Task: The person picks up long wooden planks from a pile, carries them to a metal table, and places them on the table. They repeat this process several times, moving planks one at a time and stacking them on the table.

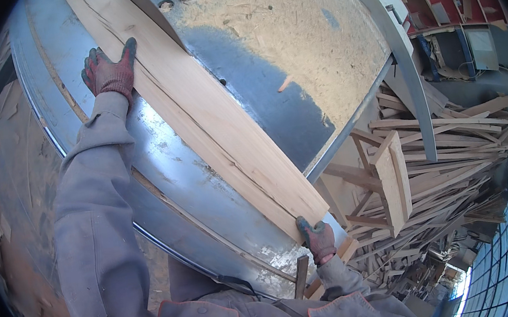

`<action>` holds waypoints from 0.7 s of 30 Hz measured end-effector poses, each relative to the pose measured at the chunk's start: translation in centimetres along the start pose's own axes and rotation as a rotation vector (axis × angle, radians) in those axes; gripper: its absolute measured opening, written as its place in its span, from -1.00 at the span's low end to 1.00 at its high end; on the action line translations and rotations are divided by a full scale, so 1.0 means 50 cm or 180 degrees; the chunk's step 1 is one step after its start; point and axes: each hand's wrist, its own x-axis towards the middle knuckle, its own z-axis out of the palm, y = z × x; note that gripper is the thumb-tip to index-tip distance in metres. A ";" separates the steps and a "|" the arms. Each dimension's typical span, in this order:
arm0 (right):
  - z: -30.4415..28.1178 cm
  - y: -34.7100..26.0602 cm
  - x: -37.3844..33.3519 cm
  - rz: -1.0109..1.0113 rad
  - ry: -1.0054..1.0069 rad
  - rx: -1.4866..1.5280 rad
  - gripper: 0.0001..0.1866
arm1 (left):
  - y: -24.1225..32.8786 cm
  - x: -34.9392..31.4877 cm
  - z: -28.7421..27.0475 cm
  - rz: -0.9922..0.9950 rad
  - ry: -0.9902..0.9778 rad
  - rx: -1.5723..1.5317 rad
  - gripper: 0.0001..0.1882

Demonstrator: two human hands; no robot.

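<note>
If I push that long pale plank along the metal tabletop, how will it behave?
The plank should stay fairly stiff, since it lies straight without visible sag. It will probably slide readily, as the metal tabletop looks smooth and shiny beside it. It may be weaker along its dark lengthwise line, though I can't tell whether that is a crack.

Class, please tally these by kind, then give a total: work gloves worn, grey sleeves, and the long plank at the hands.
Work gloves, left and right: 2
Grey sleeves, left and right: 2
Long plank: 1, counting its dark lengthwise line as a crack, though it could be a seam
Total: 5
</note>
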 end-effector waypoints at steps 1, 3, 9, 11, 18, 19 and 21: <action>-0.001 -0.017 0.003 0.0050 -0.0055 -0.0003 -0.42 | -0.004 0.016 0.002 0.0019 -0.0020 0.0029 0.25; -0.003 -0.049 0.010 0.0117 -0.0178 -0.0082 -0.42 | -0.011 0.050 0.004 0.0050 -0.0063 0.0101 0.25; 0.010 -0.135 0.028 0.0239 -0.0367 0.0233 -0.44 | -0.031 0.157 0.013 0.0179 0.0074 0.0040 0.26; 0.014 -0.159 0.033 0.0346 -0.0430 0.0249 -0.46 | -0.038 0.195 0.018 0.0192 0.0104 0.0066 0.27; 0.036 -0.247 0.053 0.0411 -0.0325 0.0387 -0.50 | -0.069 0.324 0.041 0.0311 0.0370 -0.0088 0.38; 0.038 -0.260 0.056 0.0205 -0.0258 0.0221 -0.56 | -0.071 0.339 0.043 0.0340 0.0410 -0.0120 0.38; 0.041 -0.287 0.057 0.0011 -0.0180 -0.0144 -0.67 | -0.073 0.361 0.047 0.0340 0.0436 -0.0107 0.38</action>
